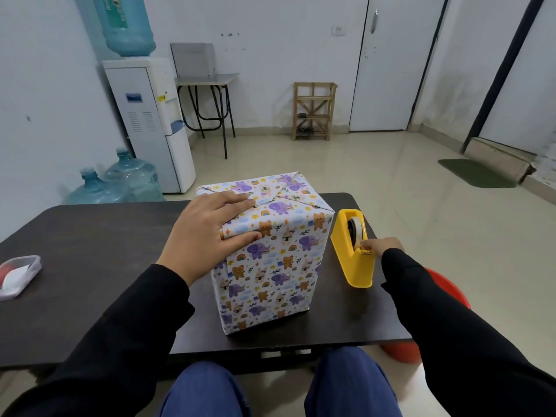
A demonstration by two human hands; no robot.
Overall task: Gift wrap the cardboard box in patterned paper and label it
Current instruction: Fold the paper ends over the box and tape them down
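A box (270,266) wrapped in animal-print paper stands upright on the dark tabletop (105,251). The left hand (204,236) lies flat over the box's top left edge, fingers (237,203) straight and slightly spread. Just right of the box, the right hand (383,246) pinches the cutter end of a yellow tape dispenser (352,266) with curled fingers.

A plain office back room: water dispenser (153,121), spare water jugs (114,183), tiled floor (331,170).

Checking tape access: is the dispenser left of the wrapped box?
No, the tape dispenser stands right of the wrapped box, by the right hand.
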